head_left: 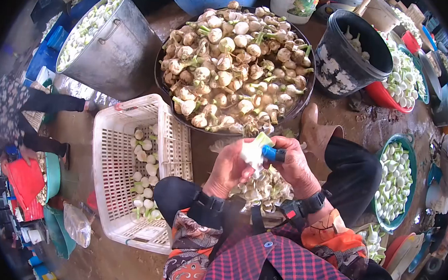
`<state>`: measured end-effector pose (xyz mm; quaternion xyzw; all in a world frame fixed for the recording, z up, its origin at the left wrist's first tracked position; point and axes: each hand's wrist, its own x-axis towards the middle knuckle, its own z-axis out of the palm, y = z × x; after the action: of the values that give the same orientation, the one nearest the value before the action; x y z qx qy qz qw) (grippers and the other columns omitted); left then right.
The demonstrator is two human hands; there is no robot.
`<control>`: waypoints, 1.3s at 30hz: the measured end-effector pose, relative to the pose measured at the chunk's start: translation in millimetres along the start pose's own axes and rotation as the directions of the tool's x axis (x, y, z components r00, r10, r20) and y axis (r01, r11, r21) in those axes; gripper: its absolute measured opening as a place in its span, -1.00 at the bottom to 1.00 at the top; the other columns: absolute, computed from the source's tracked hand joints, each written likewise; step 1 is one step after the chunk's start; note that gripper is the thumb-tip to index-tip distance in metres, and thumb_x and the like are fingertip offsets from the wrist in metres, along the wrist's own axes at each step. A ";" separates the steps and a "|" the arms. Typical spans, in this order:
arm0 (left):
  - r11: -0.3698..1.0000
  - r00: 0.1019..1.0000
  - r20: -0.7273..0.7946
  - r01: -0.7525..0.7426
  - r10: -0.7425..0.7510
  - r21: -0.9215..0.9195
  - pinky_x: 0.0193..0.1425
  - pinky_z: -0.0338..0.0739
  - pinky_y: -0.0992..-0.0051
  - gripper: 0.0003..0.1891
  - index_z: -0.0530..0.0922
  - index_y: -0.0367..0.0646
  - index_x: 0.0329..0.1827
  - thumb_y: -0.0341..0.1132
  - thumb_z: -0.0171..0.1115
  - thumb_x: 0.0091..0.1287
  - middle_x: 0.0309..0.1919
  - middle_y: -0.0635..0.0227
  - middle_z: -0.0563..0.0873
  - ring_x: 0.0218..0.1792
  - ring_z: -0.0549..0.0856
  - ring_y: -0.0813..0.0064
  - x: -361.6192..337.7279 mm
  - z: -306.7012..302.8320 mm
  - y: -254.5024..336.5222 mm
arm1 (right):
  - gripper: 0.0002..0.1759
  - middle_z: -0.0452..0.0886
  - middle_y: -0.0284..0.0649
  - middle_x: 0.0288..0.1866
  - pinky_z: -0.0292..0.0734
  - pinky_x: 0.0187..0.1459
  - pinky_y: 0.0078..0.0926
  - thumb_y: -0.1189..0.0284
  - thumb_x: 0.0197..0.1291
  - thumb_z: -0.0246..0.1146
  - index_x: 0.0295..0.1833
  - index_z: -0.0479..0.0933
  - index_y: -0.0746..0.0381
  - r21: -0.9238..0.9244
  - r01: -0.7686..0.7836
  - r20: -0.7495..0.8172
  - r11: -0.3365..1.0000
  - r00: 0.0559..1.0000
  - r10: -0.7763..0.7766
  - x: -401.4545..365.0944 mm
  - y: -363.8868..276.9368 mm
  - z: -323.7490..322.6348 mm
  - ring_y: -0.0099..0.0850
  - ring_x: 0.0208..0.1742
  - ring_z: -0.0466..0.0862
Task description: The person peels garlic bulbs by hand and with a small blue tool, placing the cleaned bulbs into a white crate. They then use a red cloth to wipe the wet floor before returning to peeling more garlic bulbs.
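A white, peeled garlic bulb [252, 154] with a short green stem is held in my left hand [225, 167], its fingers wrapped round it. My right hand [294, 164] grips a small blue-handled tool [273, 154] against the bulb's right side; its blade cannot be made out. Beneath both hands lies a heap of pale peelings [263, 189]. Just beyond them stands a wide dark basin [161, 77] heaped with unpeeled, muddy garlic bulbs [225, 61]. To the left, a white plastic crate [106, 173] holds several peeled bulbs [146, 157].
A metal pot [116, 47] of peeled garlic stands at the upper left, a black bucket [328, 53] at the upper right. A green basin [412, 181] of garlic is on the right. At the left edge, another person [13, 107] is near a red cloth [24, 187].
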<state>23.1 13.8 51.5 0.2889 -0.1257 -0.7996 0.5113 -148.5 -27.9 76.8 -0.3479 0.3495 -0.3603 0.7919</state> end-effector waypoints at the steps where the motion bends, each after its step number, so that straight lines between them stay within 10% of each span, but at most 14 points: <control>1: 0.993 0.999 0.016 0.049 -0.047 -0.108 -0.70 0.43 0.61 -0.48 0.42 -0.23 0.08 0.07 -0.02 0.33 -0.46 0.27 0.61 -0.72 0.52 0.52 3.7 1.3 -1.6 | -0.91 0.57 -0.35 -0.46 0.38 -0.43 -0.65 0.60 0.08 0.20 -0.27 0.57 0.33 0.055 -0.003 -0.074 0.998 0.997 0.007 1.9 5.3 1.5 -0.59 -0.46 0.51; 2: 1.000 0.995 -0.104 0.012 -0.010 0.018 -0.67 0.47 0.57 -0.47 0.41 -0.20 0.08 0.11 -0.05 0.35 -0.49 0.27 0.61 -0.70 0.54 0.49 10.3 5.0 -4.6 | -0.90 0.57 -0.34 -0.45 0.38 -0.43 -0.65 0.60 0.09 0.20 -0.26 0.57 0.33 0.110 -0.001 -0.148 0.994 0.989 0.017 3.3 10.3 1.2 -0.58 -0.45 0.52; 5: 0.848 0.895 -0.335 -0.084 0.295 0.523 -0.38 0.55 0.51 -0.45 0.31 -0.25 0.19 0.00 0.10 0.32 -0.13 0.25 0.55 -0.35 0.63 0.51 14.7 -2.5 -23.8 | -0.87 0.59 -0.30 -0.40 0.40 -0.37 -0.59 0.61 0.08 0.18 -0.22 0.55 0.33 -0.565 0.062 -0.275 0.823 0.926 -0.259 1.7 27.9 -11.1 -0.50 -0.43 0.55; 7: 0.605 0.942 -0.038 -0.182 0.332 0.775 -0.11 0.49 0.55 -0.44 0.29 -0.28 0.21 -0.13 0.23 0.27 -0.01 0.33 0.46 -0.16 0.56 0.60 14.1 -19.5 -72.8 | -0.88 0.57 -0.29 -0.40 0.42 -0.30 -0.50 0.59 0.07 0.17 -0.23 0.54 0.34 -0.836 0.159 -0.037 0.525 0.939 -0.343 -20.1 34.8 -14.8 -0.44 -0.35 0.53; 9: 0.928 0.971 -0.212 -0.027 0.113 0.371 -0.17 0.48 0.58 -0.57 0.38 -0.24 0.08 -0.23 0.26 0.23 -0.22 0.42 0.53 -0.24 0.54 0.65 5.4 5.2 -66.1 | -0.88 0.57 -0.29 -0.39 0.41 -0.29 -0.50 0.62 0.06 0.14 -0.25 0.54 0.33 -0.618 0.143 -0.060 0.773 0.972 -0.228 -30.4 48.3 -15.8 -0.45 -0.32 0.54; 14: 0.992 0.926 -0.371 -0.025 0.070 0.125 -0.52 0.49 0.46 -0.71 0.51 -0.22 -0.23 -0.14 0.07 0.33 -0.42 0.31 0.59 -0.43 0.59 0.52 14.9 -4.3 -65.6 | -0.78 0.59 -0.20 -0.23 0.51 -0.26 -0.55 0.48 0.17 0.13 -0.10 0.48 0.37 0.040 -0.017 0.082 0.999 0.997 0.013 -34.6 39.7 -21.4 -0.44 -0.20 0.59; 17: 0.991 0.996 -0.055 -0.074 0.069 -0.111 -0.38 0.54 0.42 -0.64 0.54 -0.25 -0.24 -0.08 -0.02 0.35 -0.36 0.23 0.62 -0.36 0.62 0.42 8.2 -4.3 -42.3 | -0.70 0.58 -0.15 -0.15 0.56 -0.21 -0.46 0.40 0.18 0.13 -0.04 0.44 0.37 0.253 -0.051 0.054 0.966 0.998 0.038 -35.5 37.6 -26.6 -0.37 -0.16 0.61; 21: 0.883 0.962 0.141 -0.150 0.234 -0.444 0.32 0.23 0.06 -0.51 0.51 -0.38 0.01 -0.07 -0.13 0.37 0.07 -0.08 0.54 0.21 0.43 0.03 12.1 -8.2 -33.3 | -0.55 0.57 -0.09 -0.07 0.56 -0.05 -0.20 0.25 0.09 0.22 0.00 0.43 0.34 0.511 -0.002 -0.004 0.860 1.000 0.004 -52.2 20.1 -31.5 -0.24 -0.09 0.61; 25: 0.833 0.953 0.081 -0.213 0.293 -0.510 0.39 0.07 0.00 -0.50 0.46 -0.33 0.11 -0.06 -0.13 0.37 0.24 -0.02 0.39 0.35 0.23 0.01 10.2 -4.1 -19.3 | -0.60 0.62 -0.15 -0.21 0.52 -0.07 -0.34 0.22 0.02 0.29 -0.16 0.53 0.33 0.052 0.011 0.231 0.999 0.973 -0.022 -63.6 0.9 -67.1 -0.29 -0.15 0.64; 27: 0.890 0.962 -0.001 -0.253 0.273 -0.379 0.37 0.14 0.09 -0.49 0.46 -0.32 0.11 -0.04 -0.16 0.38 0.24 0.02 0.39 0.33 0.29 0.14 12.4 -5.2 -24.4 | -0.75 0.63 -0.28 -0.26 0.48 -0.19 -0.55 0.39 0.10 0.28 -0.15 0.55 0.31 -0.896 0.026 0.160 0.444 0.950 0.269 -54.4 -3.5 -54.2 -0.51 -0.22 0.59; 29: 0.945 0.961 -0.147 -0.261 0.235 -0.195 0.36 0.17 0.16 -0.48 0.47 -0.32 0.11 -0.03 -0.17 0.38 0.22 0.04 0.43 0.31 0.33 0.22 14.0 -7.5 -35.1 | -0.75 0.63 -0.31 -0.24 0.48 -0.21 -0.58 0.40 0.16 0.22 -0.08 0.55 0.29 -0.964 0.097 0.104 -0.248 0.995 -0.013 -51.5 12.5 -44.0 -0.54 -0.24 0.56; 32: 0.934 0.946 -0.157 -0.233 0.282 0.272 0.24 0.29 0.47 -0.52 0.43 -0.32 0.16 -0.09 -0.21 0.45 0.13 0.16 0.53 0.17 0.47 0.42 12.3 -6.4 -68.1 | -0.74 0.62 -0.31 -0.22 0.51 -0.24 -0.55 0.44 0.19 0.16 -0.02 0.54 0.29 -0.495 -0.191 -0.173 0.848 0.978 0.120 -34.6 6.4 -16.9 -0.54 -0.23 0.57; 36: 0.934 0.887 -0.358 -0.184 0.292 0.306 0.12 0.36 0.59 -0.51 0.39 -0.37 0.19 -0.10 -0.03 0.42 -0.03 0.30 0.56 -0.03 0.51 0.57 5.5 13.0 -94.2 | -0.77 0.62 -0.32 -0.26 0.48 -0.27 -0.59 0.47 0.21 0.12 -0.07 0.56 0.32 -0.327 -0.365 -0.286 0.872 0.917 0.277 -12.5 29.4 -45.7 -0.60 -0.25 0.54; 39: 0.967 0.891 -0.413 -0.092 0.187 0.239 -0.04 0.41 0.64 -0.58 0.43 -0.36 0.12 -0.15 0.04 0.40 -0.12 0.34 0.53 -0.17 0.50 0.66 4.0 11.6 -95.4 | -0.78 0.62 -0.31 -0.31 0.45 -0.28 -0.59 0.49 0.17 0.15 -0.11 0.57 0.36 -0.612 -0.371 -0.218 0.698 0.928 0.301 11.6 54.2 -60.6 -0.60 -0.30 0.52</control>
<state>-56.1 51.7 12.1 0.5023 -0.1148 -0.6584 0.5486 -173.7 -28.4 -1.3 -0.5094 0.5487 -0.0848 0.6574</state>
